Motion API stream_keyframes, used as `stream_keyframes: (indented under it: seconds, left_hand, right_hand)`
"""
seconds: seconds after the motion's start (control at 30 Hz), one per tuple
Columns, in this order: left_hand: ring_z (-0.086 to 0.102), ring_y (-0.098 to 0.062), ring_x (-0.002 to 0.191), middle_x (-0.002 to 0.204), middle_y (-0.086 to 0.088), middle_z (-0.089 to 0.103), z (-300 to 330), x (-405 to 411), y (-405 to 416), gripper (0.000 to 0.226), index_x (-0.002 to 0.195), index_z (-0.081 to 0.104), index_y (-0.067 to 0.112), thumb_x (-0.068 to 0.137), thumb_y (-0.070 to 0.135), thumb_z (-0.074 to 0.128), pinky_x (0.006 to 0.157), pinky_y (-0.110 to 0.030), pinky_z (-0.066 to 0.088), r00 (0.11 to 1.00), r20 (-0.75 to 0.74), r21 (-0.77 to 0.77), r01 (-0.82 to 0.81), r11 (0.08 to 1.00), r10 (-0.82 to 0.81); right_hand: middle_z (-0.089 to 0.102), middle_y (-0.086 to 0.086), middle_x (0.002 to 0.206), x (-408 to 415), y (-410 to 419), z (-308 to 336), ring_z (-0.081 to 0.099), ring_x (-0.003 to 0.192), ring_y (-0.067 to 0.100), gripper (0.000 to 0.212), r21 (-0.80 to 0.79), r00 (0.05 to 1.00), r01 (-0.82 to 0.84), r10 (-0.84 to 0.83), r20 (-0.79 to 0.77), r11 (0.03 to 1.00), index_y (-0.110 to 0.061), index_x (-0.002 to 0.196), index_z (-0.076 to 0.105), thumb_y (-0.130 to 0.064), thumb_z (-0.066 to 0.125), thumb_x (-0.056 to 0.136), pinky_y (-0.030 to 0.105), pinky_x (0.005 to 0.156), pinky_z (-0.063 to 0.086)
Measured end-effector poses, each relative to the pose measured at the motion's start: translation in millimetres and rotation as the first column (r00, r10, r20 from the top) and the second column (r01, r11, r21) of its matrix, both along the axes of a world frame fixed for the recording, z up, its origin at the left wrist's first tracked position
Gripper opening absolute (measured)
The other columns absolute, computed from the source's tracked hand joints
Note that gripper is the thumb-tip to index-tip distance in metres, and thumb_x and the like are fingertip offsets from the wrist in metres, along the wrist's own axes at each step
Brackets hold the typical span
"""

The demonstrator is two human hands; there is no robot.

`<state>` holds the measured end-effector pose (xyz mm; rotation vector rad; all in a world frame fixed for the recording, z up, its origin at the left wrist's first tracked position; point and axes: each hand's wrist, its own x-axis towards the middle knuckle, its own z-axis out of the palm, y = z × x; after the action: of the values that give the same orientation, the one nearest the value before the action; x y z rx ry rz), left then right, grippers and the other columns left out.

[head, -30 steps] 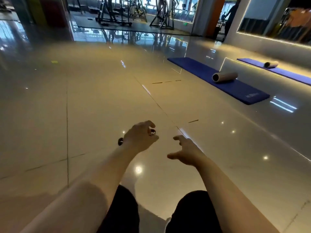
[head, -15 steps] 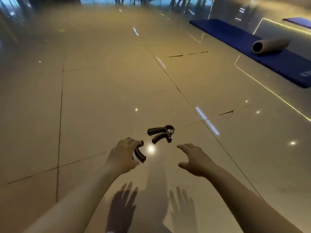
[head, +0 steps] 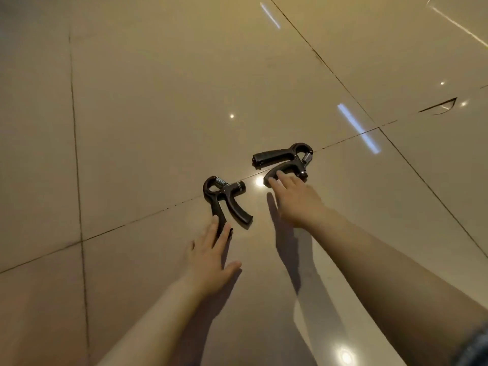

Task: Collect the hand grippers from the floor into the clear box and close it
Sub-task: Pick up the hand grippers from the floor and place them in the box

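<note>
Warm dim light, ceiling-lamp glare spots on glossy floor (head: 132, 128) (soft arm shadows), slight blur.

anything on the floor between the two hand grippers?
No. Head view: only bare glossy tile, a grout line and a lamp glare between the near hand gripper and the far hand gripper.

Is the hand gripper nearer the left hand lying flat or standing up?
Flat. The hand gripper lies on its side on the floor, both handles spread; the left hand fingertips touch one handle.

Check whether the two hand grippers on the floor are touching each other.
Apart. The head view shows bare tile with a bright light reflection between the near hand gripper and the far hand gripper; no handle or spring of one reaches the other.
</note>
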<state>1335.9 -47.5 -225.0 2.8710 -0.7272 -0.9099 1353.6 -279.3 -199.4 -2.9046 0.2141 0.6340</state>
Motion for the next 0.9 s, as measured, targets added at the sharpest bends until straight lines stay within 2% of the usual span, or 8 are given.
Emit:
stream_keyframes:
  seconds: [0.13, 0.23, 0.3, 0.43, 0.57, 0.73, 0.8, 0.9]
  left_hand:
    - [-0.025, -0.018, 0.141, 0.146, 0.008, -0.04, -2.2, -2.1, 0.4, 0.083, 0.136, -0.028, 0.039, 0.087, 0.068, 0.032, 0.115, -0.049, -0.001, 1.0, 0.02, 0.04, 0.001, 0.999, -0.002]
    - [-0.02, -0.02, 0.142, 0.145, 0.007, -0.042, -0.9, -13.9, -7.2, 0.088, 0.14, -0.026, 0.037, 0.085, 0.069, 0.035, 0.115, -0.046, 0.002, 0.999, -0.008, 0.003, -0.038, 0.999, 0.038]
    - [-0.012, -0.021, 0.144, 0.142, 0.01, -0.045, -0.8, -17.9, -8.3, 0.09, 0.143, -0.023, 0.037, 0.083, 0.07, 0.036, 0.114, -0.044, 0.01, 0.998, -0.025, -0.014, -0.051, 0.999, 0.051]
    - [-0.004, -0.025, 0.142, 0.134, 0.015, -0.049, 2.1, -16.8, -7.4, 0.089, 0.143, -0.022, 0.04, 0.083, 0.069, 0.037, 0.111, -0.045, 0.02, 0.999, -0.033, 0.009, -0.021, 1.0, 0.021]
    - [-0.001, -0.027, 0.141, 0.134, 0.012, -0.048, 5.8, -19.2, -7.3, 0.09, 0.143, -0.023, 0.038, 0.083, 0.07, 0.036, 0.11, -0.044, 0.02, 1.0, -0.025, 0.046, 0.006, 0.999, -0.005]
    - [-0.003, -0.027, 0.141, 0.135, 0.012, -0.049, 8.3, -31.0, -5.7, 0.088, 0.142, -0.024, 0.04, 0.083, 0.071, 0.034, 0.112, -0.044, 0.016, 0.999, -0.053, 0.027, -0.002, 1.0, 0.003]
    - [-0.002, -0.025, 0.141, 0.138, 0.013, -0.047, 9.7, -38.8, -3.0, 0.087, 0.14, -0.025, 0.043, 0.082, 0.073, 0.032, 0.112, -0.044, 0.015, 0.997, -0.077, 0.017, 0.002, 1.0, 0.0]
    - [0.0, -0.02, 0.14, 0.145, 0.013, -0.04, 9.3, -52.9, 1.5, 0.083, 0.138, -0.024, 0.047, 0.082, 0.074, 0.03, 0.113, -0.042, 0.013, 0.996, -0.083, 0.009, 0.021, 1.0, -0.02]
  right_hand:
    - [-0.003, 0.0, 0.16, 29.9, -3.6, 7.1, 0.009, 0.144, 0.027, 0.073, -0.011, 0.995, 0.012, -0.013, -0.098, 1.0, -0.026, 0.151, 0.007, -0.015, 0.046, 0.09, 0.053, 0.113, 0.018]
    - [0.005, 0.002, 0.159, 29.3, -1.1, -3.8, 0.019, 0.141, 0.027, 0.075, -0.092, 0.994, -0.069, 0.061, -0.088, 0.993, -0.021, 0.15, 0.011, -0.014, 0.053, 0.088, 0.055, 0.111, 0.02]
    - [0.013, 0.004, 0.156, 27.1, 0.5, -13.9, 0.031, 0.134, 0.027, 0.072, -0.151, 0.996, -0.09, 0.086, -0.031, 0.984, -0.019, 0.149, 0.015, -0.016, 0.055, 0.088, 0.052, 0.109, 0.027]
    - [0.026, 0.005, 0.149, 23.4, -0.3, -13.6, 0.039, 0.126, 0.027, 0.063, -0.196, 0.991, -0.127, 0.135, 0.026, 0.972, -0.017, 0.145, 0.022, -0.018, 0.053, 0.09, 0.048, 0.104, 0.034]
    - [0.029, 0.006, 0.145, 1.3, 2.5, -15.8, 0.045, 0.119, 0.026, 0.063, -0.283, 0.985, -0.15, 0.169, 0.043, 0.947, -0.015, 0.139, 0.026, -0.025, 0.059, 0.086, 0.051, 0.104, 0.031]
    - [0.029, 0.012, 0.146, -25.2, -1.4, -18.6, 0.05, 0.112, 0.025, 0.07, -0.279, 0.964, -0.216, 0.25, 0.095, 0.936, -0.009, 0.141, 0.025, -0.025, 0.062, 0.083, 0.039, 0.099, 0.035]
    - [0.042, 0.013, 0.137, -39.1, -7.6, -23.3, 0.054, 0.106, 0.026, 0.057, -0.322, 0.943, -0.256, 0.309, 0.123, 0.911, -0.006, 0.137, 0.038, -0.018, 0.058, 0.085, 0.038, 0.099, 0.037]
    - [0.061, 0.011, 0.103, -56.8, -17.7, -26.1, 0.06, 0.076, 0.023, 0.026, -0.357, 0.896, -0.316, 0.4, 0.194, 0.879, -0.006, 0.106, 0.066, -0.011, 0.061, 0.08, 0.037, 0.089, 0.046]
